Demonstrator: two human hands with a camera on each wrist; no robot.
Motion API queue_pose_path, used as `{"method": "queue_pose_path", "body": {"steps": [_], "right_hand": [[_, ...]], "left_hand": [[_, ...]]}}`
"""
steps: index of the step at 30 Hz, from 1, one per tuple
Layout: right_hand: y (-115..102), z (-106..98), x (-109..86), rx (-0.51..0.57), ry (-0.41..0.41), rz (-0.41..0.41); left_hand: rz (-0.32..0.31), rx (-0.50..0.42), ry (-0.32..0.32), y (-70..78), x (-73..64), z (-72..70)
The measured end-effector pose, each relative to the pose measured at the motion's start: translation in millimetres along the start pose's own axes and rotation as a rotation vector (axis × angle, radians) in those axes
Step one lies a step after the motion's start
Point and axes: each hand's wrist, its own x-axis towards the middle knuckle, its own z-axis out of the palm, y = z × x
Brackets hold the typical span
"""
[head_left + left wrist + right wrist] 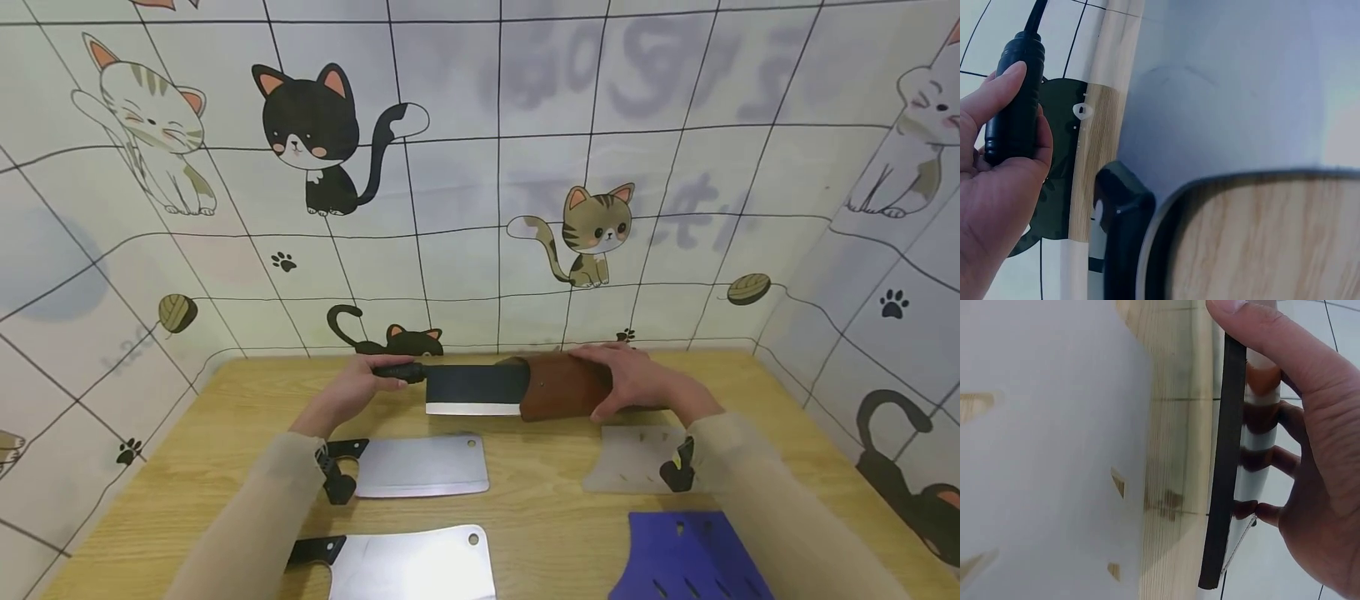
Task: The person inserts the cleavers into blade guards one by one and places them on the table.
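My left hand [354,387] grips the black handle [400,372] of a cleaver, thumb and fingers wrapped round it in the left wrist view. The dark blade [474,386], with a bright cutting edge, points right, its far end hidden in a brown leather sheath [564,387]. Around the sheath's right part, my right hand [633,382] holds on with thumb and fingers spread over it. In the right wrist view, a dark strip of the sheath [1224,462] runs upright beside the fingers. Cleaver and sheath are at the table's back edge.
Two silver cleavers, one behind [422,467] and one in front [412,567], lie at left with handles leftward. A whitish slotted sheet [633,458] and a blue slotted sheet [686,554] lie at right on the wooden table [540,492]. A cat-print sheet [465,183] hangs behind.
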Motion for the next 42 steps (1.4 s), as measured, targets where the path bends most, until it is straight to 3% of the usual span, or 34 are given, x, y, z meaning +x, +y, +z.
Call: {"method": "queue_pose_path", "body": {"steps": [15,22,28,36,42], "right_hand": [[-7,5,-5.5,-0.027,0.071,-0.025],[-9,6,-7.2,0.022,0.065,-0.043],[-15,9,-2.3,0.029,0.053,-0.090],[-26,11,5.1,0.026,0.061,-0.046],[-28,10,6.7,-0.004,0.069,-0.025]], "left_hand": [[0.053,-0.027,-0.012,1.0,0.5,8.1],[0.028,-0.110,-0.039,2.3,-0.8,9.3],[0.018,-0.069,-0.041,5.0,-3.1,10.8],[0.013,-0.034,0.006,7.8,-4.3,11.8],[0.009,-0.081,-0.017,10.1,2.4,20.5]]}}
